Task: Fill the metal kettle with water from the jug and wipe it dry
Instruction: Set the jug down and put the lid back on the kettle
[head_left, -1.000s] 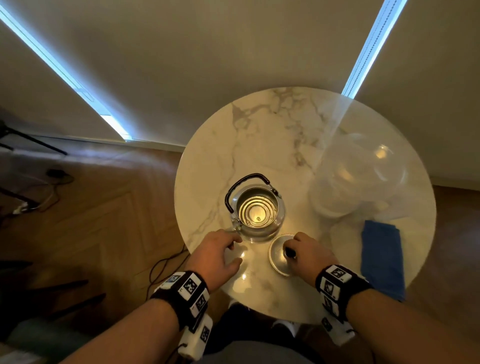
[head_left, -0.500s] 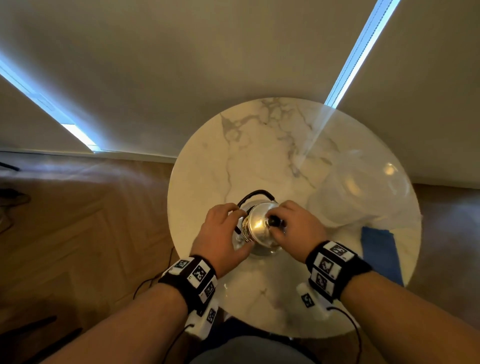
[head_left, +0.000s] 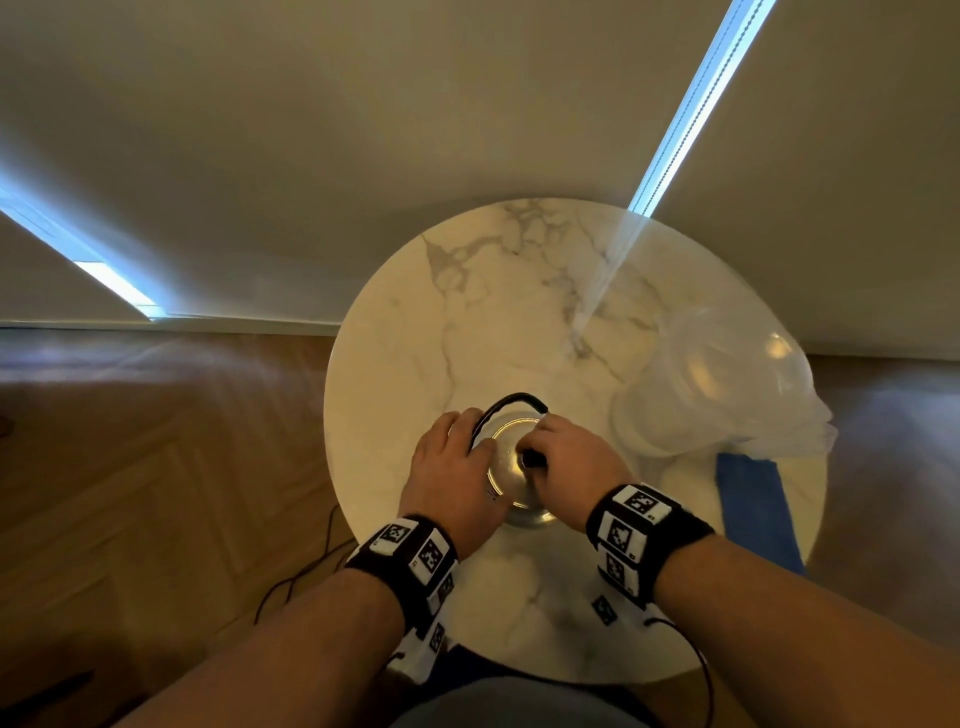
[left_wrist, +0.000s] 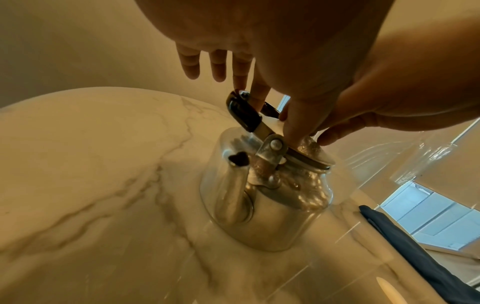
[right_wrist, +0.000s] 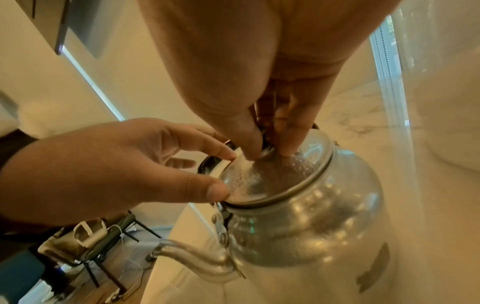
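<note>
The metal kettle (head_left: 524, 517) (left_wrist: 272, 216) (right_wrist: 311, 226) stands upright near the front of the round marble table (head_left: 493, 291). Its lid (right_wrist: 267, 176) sits on the opening. My right hand (head_left: 566, 457) (right_wrist: 267, 144) pinches the lid's black knob (head_left: 532, 460) from above. My left hand (head_left: 447, 467) (left_wrist: 262, 98) is at the kettle's left, its thumb touching the lid's rim and its fingers spread, nearly straight, by the black handle (head_left: 514, 400) (left_wrist: 242, 111). The handle is folded back. The spout (right_wrist: 194, 261) points toward me and left.
A clear plastic jug (head_left: 717, 384) stands to the right of the kettle, close behind my right hand. A blue cloth (head_left: 753, 504) lies at the table's right edge. Cables run over the wooden floor (head_left: 156, 467) on the left.
My right hand lifted the lid off the table by its knob and set it on the kettle. My left hand moved from the kettle's side up to the lid's rim.
</note>
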